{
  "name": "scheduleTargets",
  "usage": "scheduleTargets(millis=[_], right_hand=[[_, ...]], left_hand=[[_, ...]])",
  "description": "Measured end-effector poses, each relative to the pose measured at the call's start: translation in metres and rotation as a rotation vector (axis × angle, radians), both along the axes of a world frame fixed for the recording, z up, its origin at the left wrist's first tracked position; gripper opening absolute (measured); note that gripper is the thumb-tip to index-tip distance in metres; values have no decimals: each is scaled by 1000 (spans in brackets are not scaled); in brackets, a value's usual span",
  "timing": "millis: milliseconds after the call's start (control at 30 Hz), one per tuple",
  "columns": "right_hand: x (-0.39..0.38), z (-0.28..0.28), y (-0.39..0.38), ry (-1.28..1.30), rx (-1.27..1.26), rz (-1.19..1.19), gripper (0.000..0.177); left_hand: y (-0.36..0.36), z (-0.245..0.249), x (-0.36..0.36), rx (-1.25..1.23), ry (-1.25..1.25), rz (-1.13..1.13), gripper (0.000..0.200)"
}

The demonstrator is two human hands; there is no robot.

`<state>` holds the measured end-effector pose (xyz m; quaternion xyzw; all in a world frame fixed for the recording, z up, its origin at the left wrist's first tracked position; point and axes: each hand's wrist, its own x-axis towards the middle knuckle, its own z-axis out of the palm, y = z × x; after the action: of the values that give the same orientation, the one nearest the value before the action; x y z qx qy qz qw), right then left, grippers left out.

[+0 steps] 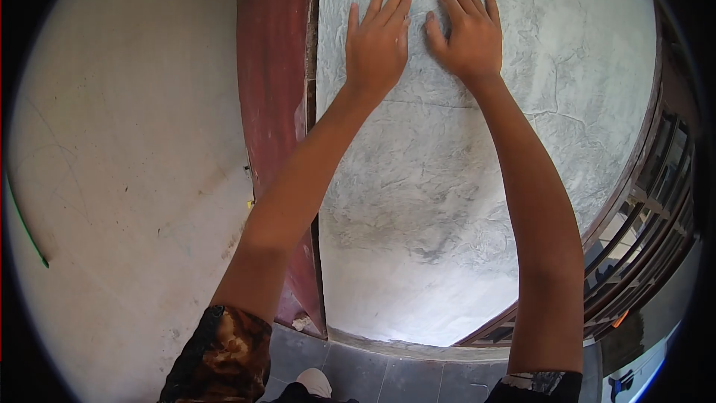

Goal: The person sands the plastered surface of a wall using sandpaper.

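Both arms reach up across a grey, rough-plastered surface with fine cracks. Near its top, my left hand rests flat against the plaster, fingers spread and pointing up. Beside it on the right, my right hand also lies against the surface, its fingers apart and its thumb out toward the left hand. The hands do not touch each other, and neither holds anything.
A dark red wooden panel borders the plaster on the left, beside a beige wall with a green strip. Dark window bars curve along the right. Grey floor tiles and a light shoe tip show below.
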<state>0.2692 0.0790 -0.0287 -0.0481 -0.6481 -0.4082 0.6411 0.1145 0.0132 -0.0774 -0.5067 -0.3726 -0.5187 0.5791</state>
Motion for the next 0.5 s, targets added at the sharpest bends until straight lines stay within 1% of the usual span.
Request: scheduleTargets(millis=[33,67,133,200,233,267,300,333,400,433,467,500], right_hand=[[0,0,-1,-6,-1,4,53],[0,-2,-1,-3,-4,-5,53],[0,1,-2,23,6,-14,53],[0,-1,-2,19,-11,-33,52],[-1,0,-2,23,-11,-36,52],[-1,0,-2,25,-7,-33,52],[-1,-1,-2,23,-1,-28,52],[-1,-3,0,15,-8,-30,52],[-1,-1,1,17,0,-16,52],[0,-2,-2,12,-4,-16,52],[1,-2,-9,-21,-53,-7,53],[1,-1,-14,-50,-97,3,54]], left_hand=[[-2,-33,3,-93,-32,-2,42],[-5,-39,2,-97,-33,3,42],[-9,-33,1,-95,-22,40,44],[-3,24,-6,-41,-3,42,45],[-3,50,-6,23,33,44,43],[-2,62,-5,84,65,45,42],[-3,61,-5,85,72,57,42],[-1,43,-5,78,64,56,42],[-2,-15,-2,-44,-9,17,44],[-4,-35,-1,-49,-14,17,44],[-7,-53,-2,-84,-12,32,44],[-8,-58,-4,-115,-5,48,45]])
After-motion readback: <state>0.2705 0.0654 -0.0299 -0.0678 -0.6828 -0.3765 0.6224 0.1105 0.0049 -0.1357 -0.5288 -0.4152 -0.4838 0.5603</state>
